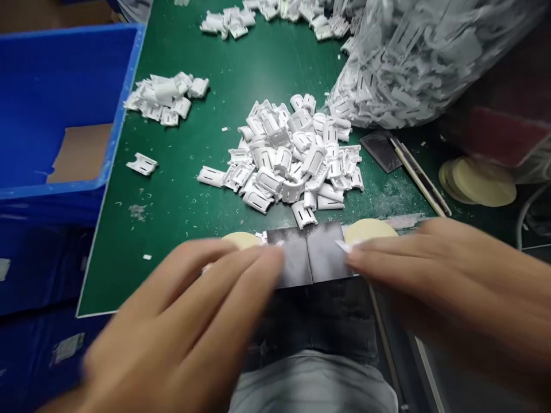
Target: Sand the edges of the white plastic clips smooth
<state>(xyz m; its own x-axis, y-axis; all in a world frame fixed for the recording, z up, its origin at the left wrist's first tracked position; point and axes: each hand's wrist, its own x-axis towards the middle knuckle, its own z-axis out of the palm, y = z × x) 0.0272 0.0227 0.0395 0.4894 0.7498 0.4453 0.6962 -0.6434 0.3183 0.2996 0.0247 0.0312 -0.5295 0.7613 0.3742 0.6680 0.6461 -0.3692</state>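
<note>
White piece [343,246] pokes from right hand [447,275]; dark pads [328,258] near left hand [185,327].

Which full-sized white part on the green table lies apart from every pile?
The single white part below the leftmost pile, beside the blue bin: it lies alone, while the others are heaped.

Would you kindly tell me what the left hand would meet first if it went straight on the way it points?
The left hand would probably meet the dark squares at the near edge of the green table, though blur and the single view leave unclear whether it touches them or hovers above.
</note>
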